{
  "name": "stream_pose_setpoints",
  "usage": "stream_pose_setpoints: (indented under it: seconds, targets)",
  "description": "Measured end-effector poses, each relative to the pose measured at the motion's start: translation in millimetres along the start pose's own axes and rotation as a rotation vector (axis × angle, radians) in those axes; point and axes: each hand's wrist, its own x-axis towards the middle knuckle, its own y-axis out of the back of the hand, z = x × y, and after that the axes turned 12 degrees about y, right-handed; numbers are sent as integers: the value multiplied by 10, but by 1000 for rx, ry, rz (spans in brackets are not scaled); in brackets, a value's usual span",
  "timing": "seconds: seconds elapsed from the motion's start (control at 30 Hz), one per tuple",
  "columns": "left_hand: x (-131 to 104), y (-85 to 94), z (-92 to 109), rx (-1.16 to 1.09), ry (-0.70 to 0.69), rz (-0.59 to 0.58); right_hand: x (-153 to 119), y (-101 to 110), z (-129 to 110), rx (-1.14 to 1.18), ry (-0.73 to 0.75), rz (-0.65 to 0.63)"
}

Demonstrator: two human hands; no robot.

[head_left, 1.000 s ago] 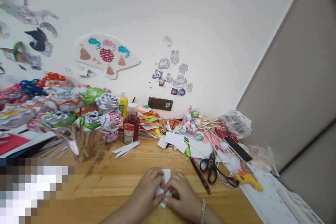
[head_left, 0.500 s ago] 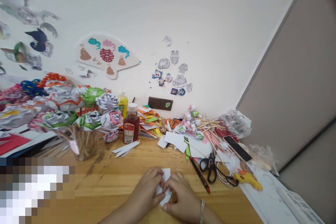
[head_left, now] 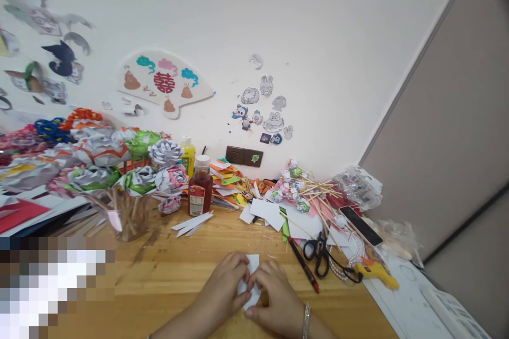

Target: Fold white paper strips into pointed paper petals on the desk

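Observation:
A small piece of white paper (head_left: 253, 262) is held low over the wooden table (head_left: 167, 280), near its front. From the left, my left hand (head_left: 228, 283) pinches the paper, its thumb and fingertips closed on it. My right hand (head_left: 274, 294) grips the same paper from the other side, fingers curled and nearly touching those of the left. The fingers cover the paper's middle, so any fold there is hidden. A bracelet circles my right wrist. Right of my hands lie a dark pen (head_left: 304, 265) and black-handled scissors (head_left: 317, 255).
Paper flowers (head_left: 143, 180) stand in a clear jar (head_left: 133, 222) at the left. A red-brown bottle (head_left: 200, 193), white paper strips (head_left: 193, 223) and coloured scraps (head_left: 228, 183) lie farther back. At the right are a phone (head_left: 361, 226) and a yellow glue gun (head_left: 377, 274).
The view has shifted very slightly. Both hands keep their hold on the white paper in almost the same place.

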Motion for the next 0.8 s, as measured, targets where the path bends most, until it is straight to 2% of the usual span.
stream_pose_setpoints:
  seconds: [0.47, 0.8]
  targets:
    - [-4, 42, 39, 19, 26, -29, 3, 43, 137, 121, 114, 32]
    - [2, 76, 38, 87, 44, -68, 16, -39, 37, -46, 9, 3]
